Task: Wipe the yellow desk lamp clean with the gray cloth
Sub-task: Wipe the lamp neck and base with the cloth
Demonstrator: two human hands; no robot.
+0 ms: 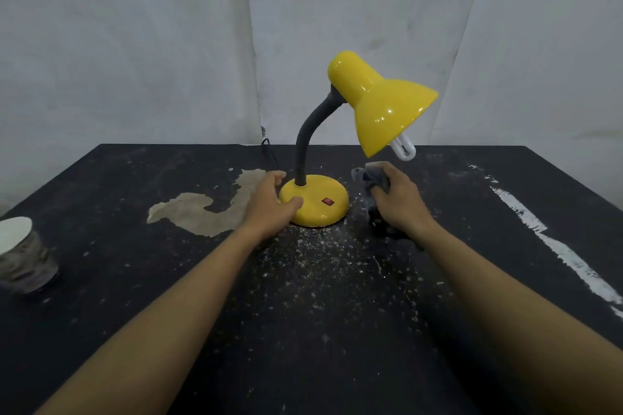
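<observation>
A dark table [101, 330] fills the lower half of the view, its top scuffed and dusted with pale specks, with a tan worn patch [205, 209] toward 10 o'clock of centre and a white smear [553, 246] running along the 3 o'clock side. A grey-white wall [135, 44] stands behind it.

The yellow desk lamp [381, 104] stands upright near the middle of the table, at 12 o'clock from the person. Its round base [323, 202] carries a red switch [327, 201]; a grey flexible neck [305, 141] curves up to the shade, which tilts down toward 4 o'clock, with a white bulb [404, 146] poking out of its mouth. A dark cord [269, 152] trails off behind the base toward 11 o'clock.

The left hand [269, 205] is spread open around the 9 o'clock side of the base, fingers curled behind it and thumb lying on its top. The right hand [397, 199] is at 3 o'clock of the base, just beside it, closed around the gray cloth [369, 178], which bunches out past the fingers and hangs down to the table below the shade.

At the far 9 o'clock edge sits a paper cup [25, 256] with a patterned grey wall; only its white inner wall shows, and I cannot tell whether anything is in it.
</observation>
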